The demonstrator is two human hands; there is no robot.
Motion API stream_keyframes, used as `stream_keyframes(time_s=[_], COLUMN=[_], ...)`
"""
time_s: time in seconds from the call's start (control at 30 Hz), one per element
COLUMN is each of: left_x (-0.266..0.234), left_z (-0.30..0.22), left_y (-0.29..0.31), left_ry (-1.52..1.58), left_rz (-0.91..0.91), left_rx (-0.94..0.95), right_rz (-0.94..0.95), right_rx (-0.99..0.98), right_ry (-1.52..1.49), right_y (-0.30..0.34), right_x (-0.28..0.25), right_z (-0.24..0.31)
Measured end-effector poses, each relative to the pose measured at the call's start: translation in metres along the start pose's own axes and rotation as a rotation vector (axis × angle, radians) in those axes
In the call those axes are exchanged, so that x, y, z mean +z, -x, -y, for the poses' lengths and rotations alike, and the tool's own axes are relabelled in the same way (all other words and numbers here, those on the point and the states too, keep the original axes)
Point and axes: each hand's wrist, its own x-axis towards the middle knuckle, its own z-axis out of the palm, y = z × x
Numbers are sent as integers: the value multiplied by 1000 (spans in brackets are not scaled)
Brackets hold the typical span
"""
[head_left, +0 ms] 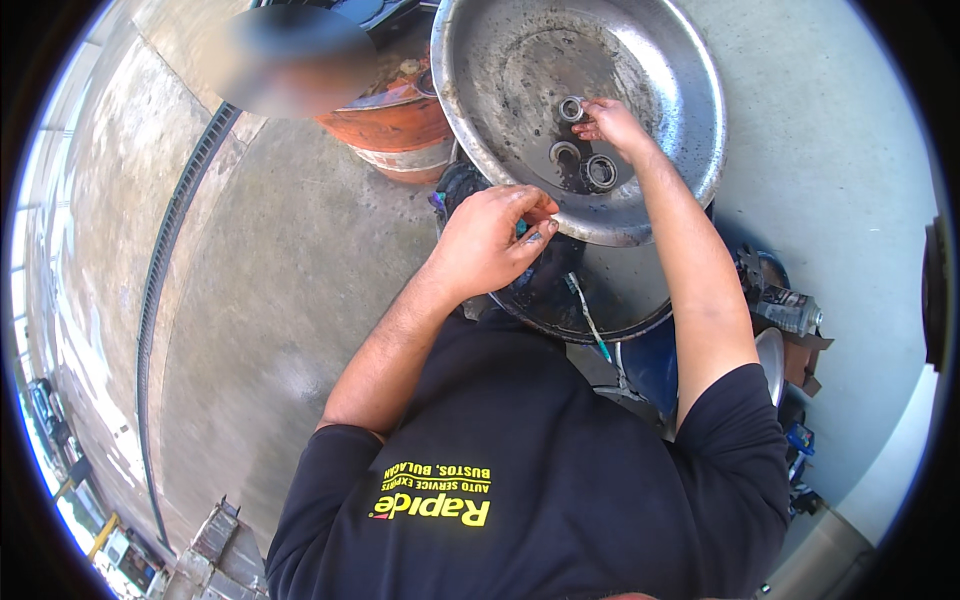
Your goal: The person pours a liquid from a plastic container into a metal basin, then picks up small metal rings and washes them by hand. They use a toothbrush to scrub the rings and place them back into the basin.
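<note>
A wide, oil-stained metal basin (690, 110) stands in front of me. Inside it my right hand (610, 126) pinches a small ring-shaped bearing (571, 109) at its edge. Two more ring-shaped parts lie on the wet basin floor: a bearing (600, 172) below my right hand and a dark ring (564, 154) to its left. My left hand (497, 236) hovers at the basin's near rim, its grimy fingers loosely curled and the thumb apart from them. No object shows clearly between them; a teal patch appears in the gap.
Under the basin is a dark drum (630, 290) with a toothbrush (588, 315) across it. An orange-and-white container (395, 145) stands at the far left, beside a blurred person (295, 60). A spray can (790, 312) lies at right. A floor grate (165, 260) runs along the left.
</note>
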Motion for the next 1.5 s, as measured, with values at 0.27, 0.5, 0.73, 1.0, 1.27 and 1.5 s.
stream_keyframes(time_s=[0.27, 0.5, 0.73, 1.0, 1.27, 1.5], left_x=[-3, -4, -13, -14, -15, -15], left_z=[3, 7, 4, 8, 12, 14], left_y=[1, 4, 9, 15, 15, 15], left_ry=[-18, -15, -13, 4, 5, 7], left_rz=[-35, -56, -50, -69, -79, -71], left_rx=[48, 66, 25, 22, 27, 30], right_rz=[-209, -346, -389, -340, -352, -367], right_rx=[-78, -233, -282, -394, -359, -320], right_ry=[387, 1066, 1081, 1183, 1183, 1197], right_y=[-30, 9, 24, 10, 11, 7], right_x=[-10, 31, 36, 30, 31, 31], right_z=[-27, 9, 27, 18, 21, 23])
